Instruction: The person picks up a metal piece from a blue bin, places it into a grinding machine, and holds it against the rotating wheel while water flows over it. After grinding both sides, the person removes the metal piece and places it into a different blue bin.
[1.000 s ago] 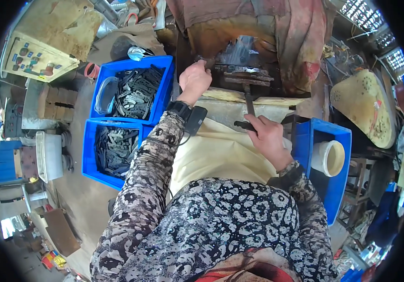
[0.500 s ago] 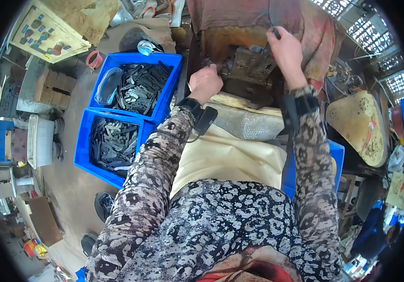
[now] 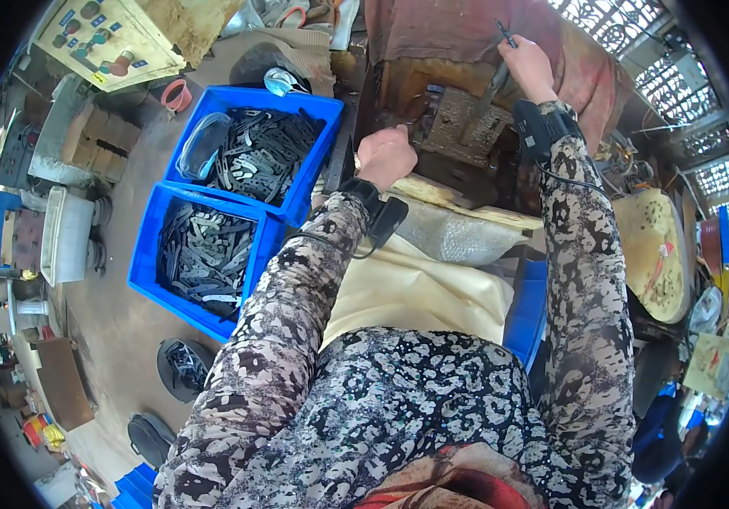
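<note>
My right hand (image 3: 530,69) is closed round a slim dark stick-like piece (image 3: 507,34) that pokes up past the fingers; its exact kind does not show. My left hand (image 3: 387,158) is closed in front of the near left edge of a dirty, rust-brown machine trough; what its fingertips pinch is too small to make out. Between the hands, inside the trough, sits a wet brown metal block (image 3: 458,127). A grey bar (image 3: 493,87) slants down to the block from below my right hand.
Two blue crates (image 3: 145,254) full of flat dark metal pieces (image 3: 267,157) stand at my left. A round dark tub (image 3: 179,371) is on the floor. A reddish cloth (image 3: 445,34) hangs behind the trough. A control box (image 3: 97,42) is at far left, a spotted yellowish board (image 3: 653,254) at right.
My right hand has moved right and slightly up with the dark piece. The grey bar now shows beneath it. The whole view has shifted a little; my left hand stays by the trough's edge.
</note>
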Available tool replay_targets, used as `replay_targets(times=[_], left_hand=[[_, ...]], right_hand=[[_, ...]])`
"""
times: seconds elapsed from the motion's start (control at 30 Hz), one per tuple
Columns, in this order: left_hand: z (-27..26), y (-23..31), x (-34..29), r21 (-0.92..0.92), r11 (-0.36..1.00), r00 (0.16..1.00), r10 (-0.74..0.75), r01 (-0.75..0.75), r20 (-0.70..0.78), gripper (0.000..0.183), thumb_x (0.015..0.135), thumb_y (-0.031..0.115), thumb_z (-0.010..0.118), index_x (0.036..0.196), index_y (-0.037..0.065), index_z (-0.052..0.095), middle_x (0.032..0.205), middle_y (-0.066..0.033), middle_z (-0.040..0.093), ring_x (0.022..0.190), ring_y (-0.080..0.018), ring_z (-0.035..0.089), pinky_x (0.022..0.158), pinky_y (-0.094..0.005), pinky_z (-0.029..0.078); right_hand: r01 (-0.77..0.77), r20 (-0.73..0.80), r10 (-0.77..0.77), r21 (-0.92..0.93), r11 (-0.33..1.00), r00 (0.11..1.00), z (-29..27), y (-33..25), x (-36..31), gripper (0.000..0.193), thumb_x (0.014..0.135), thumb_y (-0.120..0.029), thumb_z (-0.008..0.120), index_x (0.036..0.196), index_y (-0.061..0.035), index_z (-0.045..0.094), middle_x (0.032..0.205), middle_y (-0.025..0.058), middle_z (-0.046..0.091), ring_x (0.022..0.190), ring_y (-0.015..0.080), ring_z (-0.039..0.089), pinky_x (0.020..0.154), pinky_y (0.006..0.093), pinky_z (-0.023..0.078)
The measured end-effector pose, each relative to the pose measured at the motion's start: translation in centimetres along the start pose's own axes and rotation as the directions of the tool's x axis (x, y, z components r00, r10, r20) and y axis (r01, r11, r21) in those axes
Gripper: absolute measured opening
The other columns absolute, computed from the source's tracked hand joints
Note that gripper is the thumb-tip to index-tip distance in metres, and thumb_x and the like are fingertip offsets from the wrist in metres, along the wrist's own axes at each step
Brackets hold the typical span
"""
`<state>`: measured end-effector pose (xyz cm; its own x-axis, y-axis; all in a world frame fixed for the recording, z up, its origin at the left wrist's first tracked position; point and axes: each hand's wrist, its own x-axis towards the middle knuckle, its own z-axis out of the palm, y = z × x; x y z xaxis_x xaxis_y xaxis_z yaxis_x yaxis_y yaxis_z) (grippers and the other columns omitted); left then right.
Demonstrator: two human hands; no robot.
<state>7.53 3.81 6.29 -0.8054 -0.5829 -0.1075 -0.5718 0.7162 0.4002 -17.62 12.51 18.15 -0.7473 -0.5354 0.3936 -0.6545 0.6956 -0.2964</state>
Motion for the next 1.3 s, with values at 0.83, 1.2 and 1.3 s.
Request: replay_targets(times=[0.83, 1.2, 1.3], left_hand=[[0.3, -0.1, 0.5, -0.022, 0.999, 1.000, 0.023, -0.024, -0.008, 0.025, 0.082, 0.016, 0.049, 0.102, 0.014, 0.064, 0.102, -0.0112, 0.068, 0.099, -0.0298, 0.064, 0.084, -0.0393, 0.050], [3.8, -2.6, 1.0, -0.082, 0.973, 0.918, 0.172, -0.215, -0.358, 0.018, 0.071, 0.016, 0.055, 0.083, 0.008, 0.065, 0.073, -0.0138, 0.067, 0.073, -0.0323, 0.066, 0.064, -0.0452, 0.050], [4.0, -2.5, 0.8, -0.144, 0.969, 0.915, 0.131, -0.198, -0.381, 0.016, 0.071, 0.015, 0.054, 0.081, 0.006, 0.064, 0.077, -0.0135, 0.067, 0.074, -0.0324, 0.064, 0.067, -0.0446, 0.048]], right_hand=[[-0.017, 0.121, 0.008, 0.075, 0.997, 0.993, 0.4, 0.9, 1.7, 0.036, 0.086, -0.038, 0.053, 0.107, -0.0098, 0.065, 0.102, 0.0198, 0.065, 0.101, 0.0383, 0.059, 0.086, 0.0465, 0.046], [-0.165, 0.215, 0.091, 0.354, 0.920, 0.972, 2.4, 9.0, -15.1, 0.029, 0.088, -0.025, 0.060, 0.101, 0.0011, 0.063, 0.076, 0.0048, 0.061, 0.069, 0.0108, 0.051, 0.064, 0.0270, 0.042], [-0.122, 0.257, 0.053, 0.261, 0.958, 0.965, 2.7, 10.6, -19.8, 0.026, 0.090, -0.024, 0.057, 0.103, -0.0028, 0.063, 0.070, 0.0096, 0.061, 0.064, 0.0196, 0.056, 0.061, 0.0333, 0.044]])
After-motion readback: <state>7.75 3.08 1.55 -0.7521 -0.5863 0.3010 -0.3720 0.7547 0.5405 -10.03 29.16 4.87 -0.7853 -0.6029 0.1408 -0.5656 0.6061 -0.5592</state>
